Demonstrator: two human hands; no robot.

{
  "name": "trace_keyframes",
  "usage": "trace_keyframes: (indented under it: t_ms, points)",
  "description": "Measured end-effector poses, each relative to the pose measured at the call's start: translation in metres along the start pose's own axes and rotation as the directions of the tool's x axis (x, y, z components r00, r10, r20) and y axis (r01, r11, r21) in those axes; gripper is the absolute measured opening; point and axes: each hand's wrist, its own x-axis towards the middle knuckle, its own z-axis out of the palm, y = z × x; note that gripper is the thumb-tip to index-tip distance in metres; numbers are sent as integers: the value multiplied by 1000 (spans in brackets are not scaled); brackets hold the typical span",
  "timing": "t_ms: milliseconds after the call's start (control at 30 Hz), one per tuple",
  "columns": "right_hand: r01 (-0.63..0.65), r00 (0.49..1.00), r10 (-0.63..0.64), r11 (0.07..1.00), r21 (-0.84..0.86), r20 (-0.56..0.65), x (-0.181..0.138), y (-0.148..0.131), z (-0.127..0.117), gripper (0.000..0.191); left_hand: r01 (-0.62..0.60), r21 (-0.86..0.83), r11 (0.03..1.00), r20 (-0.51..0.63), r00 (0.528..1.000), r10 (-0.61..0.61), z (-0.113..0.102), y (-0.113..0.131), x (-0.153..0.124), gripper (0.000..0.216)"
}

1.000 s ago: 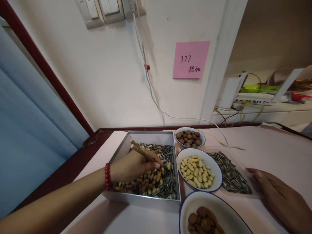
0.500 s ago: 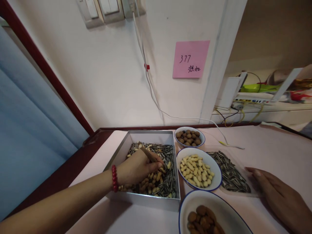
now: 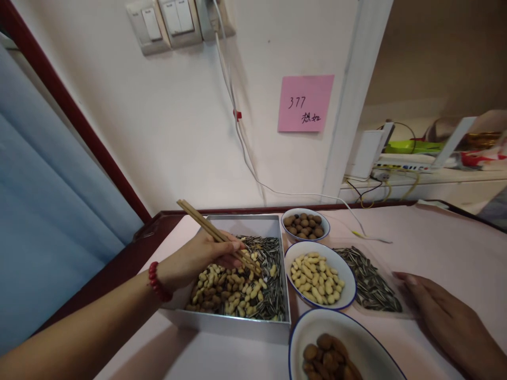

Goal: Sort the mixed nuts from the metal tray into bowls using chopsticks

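Observation:
My left hand [image 3: 200, 256] is closed round a pair of wooden chopsticks [image 3: 206, 226]. Their tips reach down into a square metal tray [image 3: 233, 323] filled with mixed peanuts and striped sunflower seeds [image 3: 241, 287]. A red bead bracelet [image 3: 157, 282] circles that wrist. To the tray's right sits a blue-rimmed bowl of peanuts [image 3: 319, 275]. My right hand [image 3: 451, 316] lies flat on the table at the right, fingers stretched out, holding nothing, beside a clear sheet heaped with sunflower seeds [image 3: 368, 277].
A small bowl of brown nuts [image 3: 304, 224] stands behind the peanut bowl. A larger bowl of almonds [image 3: 336, 353] sits at the front edge. A white cable [image 3: 356, 224] runs from the wall across the pink tablecloth [image 3: 439, 237]. A pink note [image 3: 304, 103] hangs on the wall.
My left hand has lifted and drawn back toward the tray's left side, tilting the chopsticks up so more of them shows. My right hand has stayed flat on the table.

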Motion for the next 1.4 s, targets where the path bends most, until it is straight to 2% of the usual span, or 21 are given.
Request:
trace_keyframes:
  t_ms: [133,333,433,600,767,1033,1300,1400]
  points:
    - [1,1000,-1,1000,5,-12,2,3,2,72,-25,43,999,44,999,23,5,1,-1,43]
    - [10,1000,-10,1000,17,5,-2,-1,-1,68,17,78,997,162,986,-30,16,-19,5,36]
    - [4,1000,-4,999,35,9,-3,-2,-2,65,-77,141,987,201,978,48,13,-20,1,29]
    - [-52,998,52,998,26,33,-6,-11,-3,72,-208,353,912,261,958,117,9,-2,-12,22]
    - [-67,997,67,998,-8,33,-7,-17,-3,76,-217,399,891,266,957,114,8,8,-20,20]
    - [-46,999,46,999,-16,-3,-1,-4,-1,70,-191,441,877,287,956,64,18,0,-17,18]
    - [-66,998,66,998,-12,6,0,0,-1,72,-225,418,880,289,951,106,28,-2,-10,16]
    - [-58,998,58,998,-9,0,0,2,-1,69,-152,322,934,240,968,75,27,-7,-6,12]
